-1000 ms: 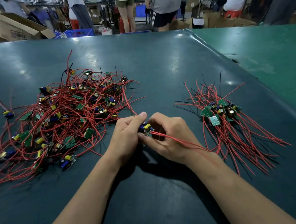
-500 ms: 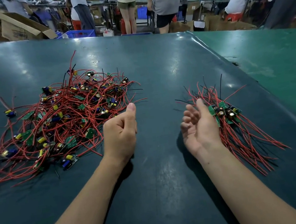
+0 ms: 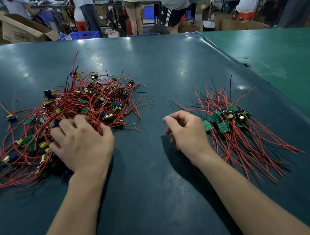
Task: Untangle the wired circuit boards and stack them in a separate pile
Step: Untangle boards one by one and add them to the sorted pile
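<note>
Circuit boards sit in two groups on the table: tangled pile (image 3: 75, 116) on the left, sorted stack (image 3: 229, 119) on the right. Your left hand (image 3: 82, 144) is palm down on the near right part of the tangle, fingers (image 3: 66, 127) spread and curled into the red wires; can't tell whether it actually has a board pinched or is just pressing in. Your right hand (image 3: 186, 133) is apart from everything, between the two groups and just left of the stack, fingers loosely curled, thumb and forefinger close together, holding nothing visible. Tangle: green boards with yellow and blue parts, red wires looping all ways, a few black wires, one board (image 3: 11, 117) lying off by itself at the far left edge. Stack: boards bunched at the far end, their red wires fanned toward the near right, some black leads sticking up at the far side. Dark green table mat (image 3: 158, 176) under all of it; lighter green surface (image 3: 291, 64) adjoins it at far right. Beyond the far edge: standing people (image 3: 174, 0), cardboard box (image 3: 20, 30), blue crate (image 3: 84, 35).
</note>
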`<state>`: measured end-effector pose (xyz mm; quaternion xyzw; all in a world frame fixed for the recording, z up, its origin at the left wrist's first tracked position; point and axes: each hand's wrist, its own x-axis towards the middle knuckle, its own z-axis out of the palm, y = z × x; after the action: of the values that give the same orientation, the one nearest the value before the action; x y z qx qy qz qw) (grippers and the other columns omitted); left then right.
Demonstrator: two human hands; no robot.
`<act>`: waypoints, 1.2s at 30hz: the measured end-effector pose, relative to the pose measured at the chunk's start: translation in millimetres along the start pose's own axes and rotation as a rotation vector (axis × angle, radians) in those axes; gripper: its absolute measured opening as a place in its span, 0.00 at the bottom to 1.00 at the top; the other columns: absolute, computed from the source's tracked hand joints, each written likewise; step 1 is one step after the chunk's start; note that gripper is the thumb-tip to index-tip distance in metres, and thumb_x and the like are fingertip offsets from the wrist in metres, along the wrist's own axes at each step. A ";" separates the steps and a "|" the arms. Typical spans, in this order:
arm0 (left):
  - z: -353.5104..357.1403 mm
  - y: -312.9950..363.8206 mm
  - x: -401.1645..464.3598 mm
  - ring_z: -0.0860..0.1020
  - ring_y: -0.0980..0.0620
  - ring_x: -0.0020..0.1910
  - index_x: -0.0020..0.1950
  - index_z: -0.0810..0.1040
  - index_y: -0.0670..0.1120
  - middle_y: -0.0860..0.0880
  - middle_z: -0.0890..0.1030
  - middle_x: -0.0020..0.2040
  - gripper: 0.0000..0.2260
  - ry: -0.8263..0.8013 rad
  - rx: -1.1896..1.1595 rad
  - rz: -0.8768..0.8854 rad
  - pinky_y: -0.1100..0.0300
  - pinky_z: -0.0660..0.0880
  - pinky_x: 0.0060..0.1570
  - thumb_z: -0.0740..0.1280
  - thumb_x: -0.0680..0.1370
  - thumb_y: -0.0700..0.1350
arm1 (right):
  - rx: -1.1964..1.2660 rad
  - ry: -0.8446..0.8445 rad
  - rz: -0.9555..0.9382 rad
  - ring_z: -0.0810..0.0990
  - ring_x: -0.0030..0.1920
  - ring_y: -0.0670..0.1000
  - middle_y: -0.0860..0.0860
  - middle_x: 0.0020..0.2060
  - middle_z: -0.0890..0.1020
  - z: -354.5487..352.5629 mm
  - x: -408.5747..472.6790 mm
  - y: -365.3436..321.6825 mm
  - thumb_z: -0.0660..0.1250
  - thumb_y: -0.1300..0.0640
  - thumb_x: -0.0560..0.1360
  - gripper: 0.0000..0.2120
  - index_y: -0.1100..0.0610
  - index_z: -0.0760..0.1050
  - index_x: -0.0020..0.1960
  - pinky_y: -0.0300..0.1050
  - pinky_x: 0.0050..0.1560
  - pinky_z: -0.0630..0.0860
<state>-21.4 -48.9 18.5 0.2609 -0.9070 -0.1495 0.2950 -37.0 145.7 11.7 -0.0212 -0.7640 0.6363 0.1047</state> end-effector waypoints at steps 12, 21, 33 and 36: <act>6.9 -7.4 7.2 0.75 0.35 0.55 0.63 0.79 0.47 0.39 0.79 0.57 0.14 -0.041 -0.015 0.010 0.43 0.69 0.55 0.63 0.80 0.51 | -0.176 0.301 0.015 0.78 0.39 0.49 0.51 0.40 0.82 -28.9 21.2 6.8 0.66 0.57 0.76 0.06 0.51 0.77 0.40 0.40 0.41 0.72; 3.0 -3.6 6.3 0.76 0.37 0.47 0.52 0.84 0.42 0.41 0.81 0.45 0.13 0.330 -0.349 0.108 0.48 0.71 0.45 0.65 0.80 0.49 | -0.234 0.107 -0.082 0.76 0.31 0.41 0.45 0.31 0.81 -17.8 10.1 6.2 0.68 0.57 0.75 0.07 0.52 0.79 0.38 0.38 0.36 0.72; 12.6 44.3 -42.4 0.78 0.43 0.48 0.52 0.84 0.40 0.45 0.82 0.47 0.07 0.050 -0.757 1.112 0.48 0.75 0.49 0.69 0.78 0.40 | 0.070 -0.362 -0.329 0.80 0.45 0.44 0.48 0.47 0.81 3.3 5.0 9.6 0.68 0.64 0.70 0.21 0.50 0.75 0.62 0.37 0.51 0.74; 13.6 43.3 -39.9 0.79 0.43 0.50 0.55 0.83 0.39 0.45 0.83 0.51 0.09 -0.016 -0.773 1.075 0.49 0.75 0.51 0.69 0.78 0.41 | -0.005 -0.266 -0.364 0.81 0.42 0.41 0.49 0.42 0.85 3.1 7.2 8.8 0.67 0.69 0.71 0.11 0.58 0.82 0.48 0.35 0.46 0.76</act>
<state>-18.9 10.5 8.1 -0.3537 -0.7941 -0.2983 0.3942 -45.5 145.5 3.6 0.2012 -0.7638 0.6022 0.1160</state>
